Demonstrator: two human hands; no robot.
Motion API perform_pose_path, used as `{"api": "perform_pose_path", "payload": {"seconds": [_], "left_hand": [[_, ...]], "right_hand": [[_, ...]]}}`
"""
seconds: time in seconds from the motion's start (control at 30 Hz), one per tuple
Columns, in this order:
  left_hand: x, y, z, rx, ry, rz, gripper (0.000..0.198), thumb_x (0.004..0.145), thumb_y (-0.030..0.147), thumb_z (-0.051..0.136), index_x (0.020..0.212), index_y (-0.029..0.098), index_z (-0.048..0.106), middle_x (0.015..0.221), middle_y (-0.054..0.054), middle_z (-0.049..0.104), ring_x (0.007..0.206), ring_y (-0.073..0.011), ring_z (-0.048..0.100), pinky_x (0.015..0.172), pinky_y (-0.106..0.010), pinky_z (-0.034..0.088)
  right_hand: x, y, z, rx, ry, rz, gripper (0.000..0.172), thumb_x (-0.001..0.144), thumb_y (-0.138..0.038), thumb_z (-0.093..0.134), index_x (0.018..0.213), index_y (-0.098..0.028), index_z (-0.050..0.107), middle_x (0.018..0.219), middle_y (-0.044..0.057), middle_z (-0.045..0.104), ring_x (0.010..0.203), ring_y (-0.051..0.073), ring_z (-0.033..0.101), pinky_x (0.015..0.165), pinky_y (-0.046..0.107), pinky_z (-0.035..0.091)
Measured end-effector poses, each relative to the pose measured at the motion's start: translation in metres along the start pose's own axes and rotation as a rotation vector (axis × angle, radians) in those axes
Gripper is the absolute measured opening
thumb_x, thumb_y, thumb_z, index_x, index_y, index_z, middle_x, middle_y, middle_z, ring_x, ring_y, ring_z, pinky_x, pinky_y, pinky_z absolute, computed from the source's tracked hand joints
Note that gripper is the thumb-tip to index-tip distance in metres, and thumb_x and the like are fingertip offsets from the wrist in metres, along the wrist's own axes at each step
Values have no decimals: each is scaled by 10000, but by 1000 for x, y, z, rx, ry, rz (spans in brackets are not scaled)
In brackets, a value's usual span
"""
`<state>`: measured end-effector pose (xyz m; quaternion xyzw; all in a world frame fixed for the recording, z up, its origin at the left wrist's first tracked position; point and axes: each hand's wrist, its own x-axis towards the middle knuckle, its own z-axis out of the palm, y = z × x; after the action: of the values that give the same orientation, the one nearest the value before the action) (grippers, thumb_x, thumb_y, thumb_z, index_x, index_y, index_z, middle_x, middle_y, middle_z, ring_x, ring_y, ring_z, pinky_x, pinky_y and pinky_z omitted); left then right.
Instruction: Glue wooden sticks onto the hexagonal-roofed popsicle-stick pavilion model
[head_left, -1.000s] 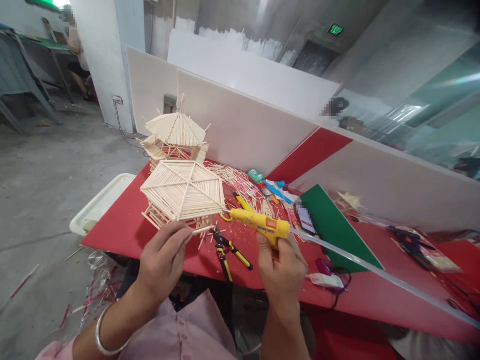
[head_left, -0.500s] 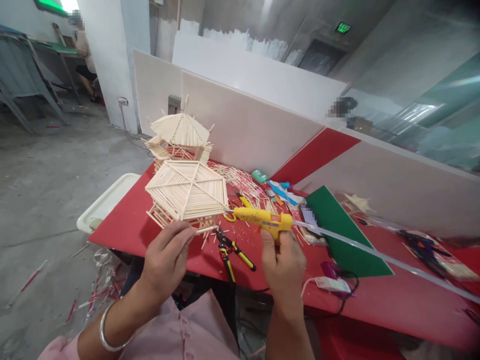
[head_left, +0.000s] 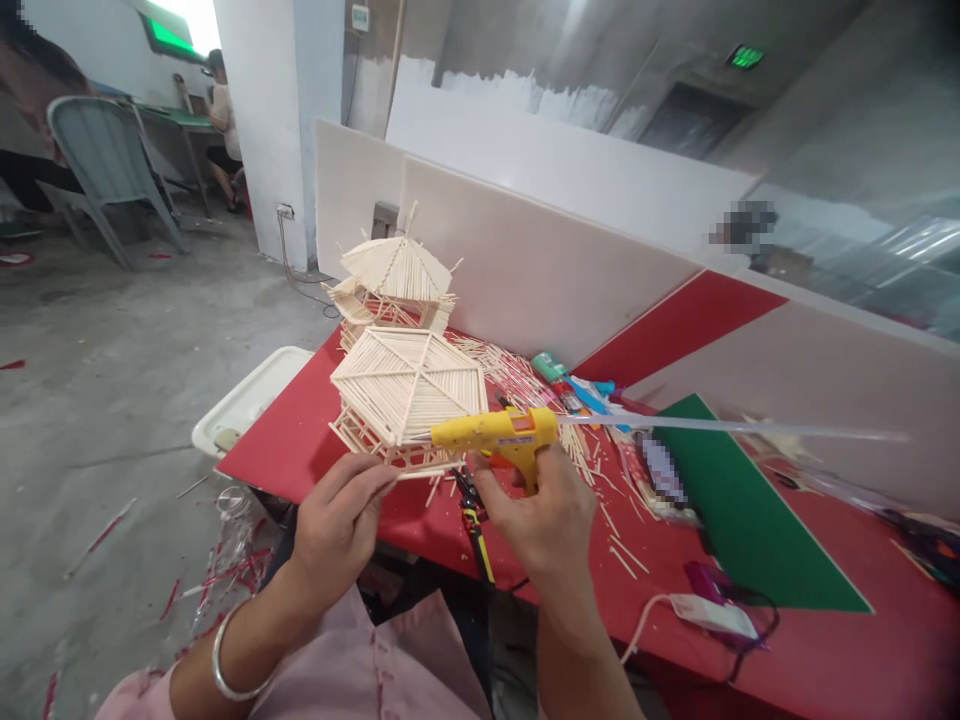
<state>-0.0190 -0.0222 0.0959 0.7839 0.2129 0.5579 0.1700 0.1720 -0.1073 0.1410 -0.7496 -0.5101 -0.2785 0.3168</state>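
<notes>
A hexagonal pavilion model [head_left: 409,385] made of thin wooden sticks stands near the front of the red table. At its lower front edge my left hand [head_left: 337,520] is closed, thumb and fingers pinching the end of a wooden stick [head_left: 429,473]. My right hand [head_left: 544,510] grips a yellow hot glue gun [head_left: 495,432]. Its nozzle points left in front of the roof's lower edge; contact cannot be made out. A long clear glue stick [head_left: 720,427] sticks out of the gun's back. Yellow-and-black pliers [head_left: 476,535] lie under the gun, partly hidden by my right hand.
Behind stands a taller stick pavilion [head_left: 397,268]. Loose sticks [head_left: 502,365], a green board [head_left: 757,510] and a white power strip [head_left: 712,615] lie on the red table [head_left: 292,430]. A white tray [head_left: 247,395] is at left. People sit in the background.
The view has turned left, so the table appears farther right. The glue gun has moved left across the model's front, and its glue stick has swung nearly level. My left hand keeps its pinch.
</notes>
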Motion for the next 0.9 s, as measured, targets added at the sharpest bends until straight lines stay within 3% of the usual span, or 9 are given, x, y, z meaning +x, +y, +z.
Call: {"api": "perform_pose_path", "payload": {"seconds": [0.27,0.57,0.9], "left_hand": [[0,-5,-4,-14,10,-16,189,891,20,556,991,146,654,923,-51,661,838,-95,650,767,-171,547],[2,-3,-3,-17,51,15,201,882,22,583,1009,159,657,1066,-77,701,981,-134,689,892,-232,569],[1,-4,-2,1,58,11,227,884,26,584,1041,170,662,1061,-76,714,976,-144,702,883,-248,587]], "right_hand": [[0,-5,6,-44,-44,-9,304,834,-489,606,745,-217,501,601,-32,533,522,132,492,521,269,334],[1,-6,4,-45,-76,40,307,834,-500,600,759,-214,514,608,-25,545,535,138,498,527,276,322],[-2,-5,5,-78,-9,-46,294,833,-482,629,770,-217,520,603,-28,534,532,144,499,528,276,350]]}}
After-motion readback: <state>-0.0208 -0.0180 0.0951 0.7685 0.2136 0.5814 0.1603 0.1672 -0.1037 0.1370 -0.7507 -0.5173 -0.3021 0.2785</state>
